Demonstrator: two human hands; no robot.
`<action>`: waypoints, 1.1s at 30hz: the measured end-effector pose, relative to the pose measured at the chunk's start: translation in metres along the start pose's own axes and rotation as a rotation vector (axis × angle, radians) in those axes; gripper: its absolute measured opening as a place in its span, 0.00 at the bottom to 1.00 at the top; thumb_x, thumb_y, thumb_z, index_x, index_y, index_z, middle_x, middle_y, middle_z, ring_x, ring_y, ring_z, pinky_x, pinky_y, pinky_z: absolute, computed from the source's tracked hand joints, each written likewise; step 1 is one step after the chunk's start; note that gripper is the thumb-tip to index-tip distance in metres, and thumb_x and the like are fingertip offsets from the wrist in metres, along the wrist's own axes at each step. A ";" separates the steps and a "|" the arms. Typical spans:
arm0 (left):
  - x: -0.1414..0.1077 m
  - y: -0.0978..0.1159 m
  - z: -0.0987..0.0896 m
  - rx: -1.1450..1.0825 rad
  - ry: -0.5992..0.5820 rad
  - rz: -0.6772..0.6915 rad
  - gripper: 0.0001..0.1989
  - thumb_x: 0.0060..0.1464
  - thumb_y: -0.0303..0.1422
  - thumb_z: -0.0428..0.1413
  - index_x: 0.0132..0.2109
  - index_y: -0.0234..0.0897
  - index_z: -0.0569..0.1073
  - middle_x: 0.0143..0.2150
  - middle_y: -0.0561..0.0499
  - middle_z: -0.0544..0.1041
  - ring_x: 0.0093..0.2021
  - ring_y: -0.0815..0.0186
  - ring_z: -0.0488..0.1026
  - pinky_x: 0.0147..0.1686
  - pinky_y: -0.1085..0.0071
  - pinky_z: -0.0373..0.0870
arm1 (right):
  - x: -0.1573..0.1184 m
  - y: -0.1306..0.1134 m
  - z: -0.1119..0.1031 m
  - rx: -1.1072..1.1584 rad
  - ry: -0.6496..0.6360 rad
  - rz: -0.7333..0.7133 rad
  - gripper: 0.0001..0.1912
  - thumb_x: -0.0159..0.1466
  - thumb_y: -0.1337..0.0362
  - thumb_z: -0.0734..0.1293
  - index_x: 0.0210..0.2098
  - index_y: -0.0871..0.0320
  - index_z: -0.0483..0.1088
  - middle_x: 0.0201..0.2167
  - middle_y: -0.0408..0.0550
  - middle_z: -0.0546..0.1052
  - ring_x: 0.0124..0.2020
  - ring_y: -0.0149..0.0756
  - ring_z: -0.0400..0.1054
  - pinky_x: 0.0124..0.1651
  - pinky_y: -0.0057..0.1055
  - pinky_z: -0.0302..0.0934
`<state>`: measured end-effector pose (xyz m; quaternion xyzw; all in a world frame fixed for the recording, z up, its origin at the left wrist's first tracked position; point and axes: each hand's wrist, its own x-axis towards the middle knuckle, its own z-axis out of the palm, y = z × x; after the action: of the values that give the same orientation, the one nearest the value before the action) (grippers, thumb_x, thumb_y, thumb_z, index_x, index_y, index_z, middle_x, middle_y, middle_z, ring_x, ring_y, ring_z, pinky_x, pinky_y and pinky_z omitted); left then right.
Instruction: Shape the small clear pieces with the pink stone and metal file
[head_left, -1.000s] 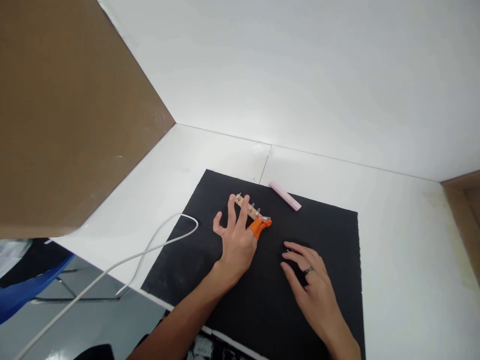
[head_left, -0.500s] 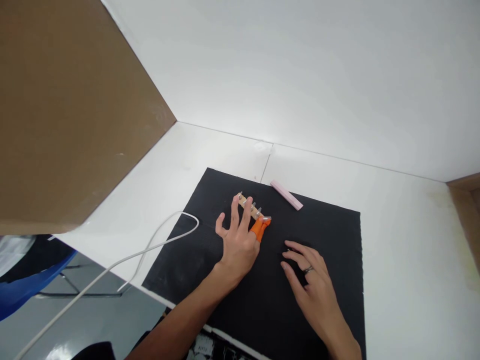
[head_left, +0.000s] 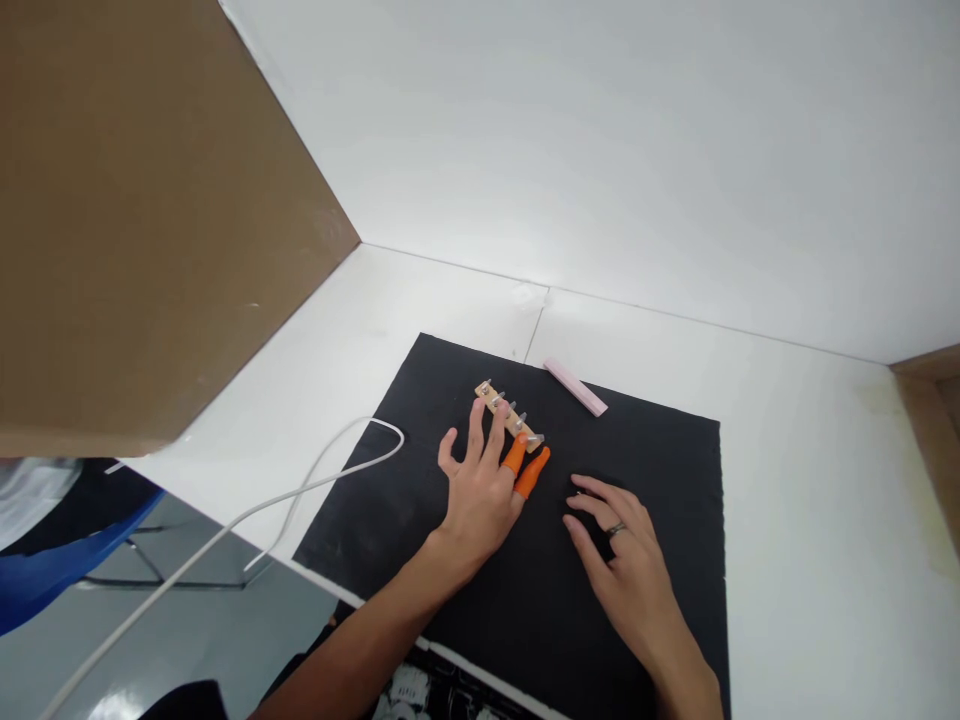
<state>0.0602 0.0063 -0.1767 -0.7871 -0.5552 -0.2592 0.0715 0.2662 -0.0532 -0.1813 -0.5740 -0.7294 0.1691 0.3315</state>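
Note:
My left hand (head_left: pixel 480 500) is spread, palm down, with orange finger covers (head_left: pixel 531 472) on its thumb and index finger. Its middle and index fingertips are at the near edge of a light wooden strip (head_left: pixel 489 398), seemingly touching it. Several small, clear, nail-shaped tips (head_left: pixel 523 421) stand along that strip. The thumb is apart from the index finger, with nothing visible between them. To the right, my right hand (head_left: pixel 626 560) hovers over or rests on the black mat (head_left: pixel 645 440), fingers loosely curved and apart from the thumb. A tiny light speck shows between its index and middle fingers, too small to name.
Beyond the strip, a pink bar (head_left: pixel 576 388) lies across the mat's far edge. A white cable (head_left: pixel 322 482) loops over the mat's left side. White table surface (head_left: pixel 795 520) surrounds the mat, with a white wall (head_left: pixel 637 150) behind and a brown panel (head_left: pixel 165 230) at left.
My left thumb and index finger have parted; the thumb has come off the strip's near end. The strip shows more fully. My right hand has hardly moved.

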 end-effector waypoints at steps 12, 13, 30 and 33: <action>-0.011 0.001 -0.011 -0.095 -0.091 -0.081 0.13 0.71 0.33 0.62 0.59 0.39 0.81 0.75 0.36 0.74 0.79 0.35 0.65 0.71 0.37 0.54 | 0.000 0.002 0.001 0.006 0.005 0.000 0.10 0.79 0.56 0.65 0.54 0.48 0.77 0.59 0.50 0.83 0.59 0.49 0.76 0.61 0.50 0.69; -0.011 0.000 -0.012 -0.107 -0.106 -0.104 0.13 0.71 0.32 0.61 0.60 0.40 0.81 0.76 0.36 0.74 0.79 0.35 0.64 0.71 0.37 0.55 | 0.000 0.003 0.001 0.006 0.004 0.002 0.10 0.79 0.56 0.65 0.53 0.48 0.77 0.58 0.50 0.83 0.59 0.49 0.76 0.60 0.51 0.69; -0.019 -0.007 -0.013 -0.218 -0.189 -0.300 0.25 0.59 0.15 0.62 0.57 0.43 0.86 0.80 0.40 0.68 0.83 0.33 0.56 0.72 0.30 0.60 | 0.001 0.008 0.009 0.004 0.032 0.027 0.14 0.79 0.51 0.64 0.50 0.49 0.80 0.57 0.52 0.84 0.58 0.52 0.76 0.62 0.55 0.69; -0.018 -0.006 -0.011 -0.229 -0.162 -0.333 0.22 0.60 0.17 0.64 0.54 0.45 0.87 0.79 0.41 0.70 0.82 0.33 0.58 0.71 0.29 0.61 | 0.001 0.008 0.009 0.003 0.037 0.031 0.14 0.78 0.51 0.64 0.49 0.48 0.80 0.56 0.52 0.84 0.57 0.51 0.76 0.62 0.55 0.69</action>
<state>0.0463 -0.0110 -0.1769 -0.7057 -0.6484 -0.2647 -0.1073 0.2657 -0.0482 -0.1930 -0.5877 -0.7140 0.1644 0.3432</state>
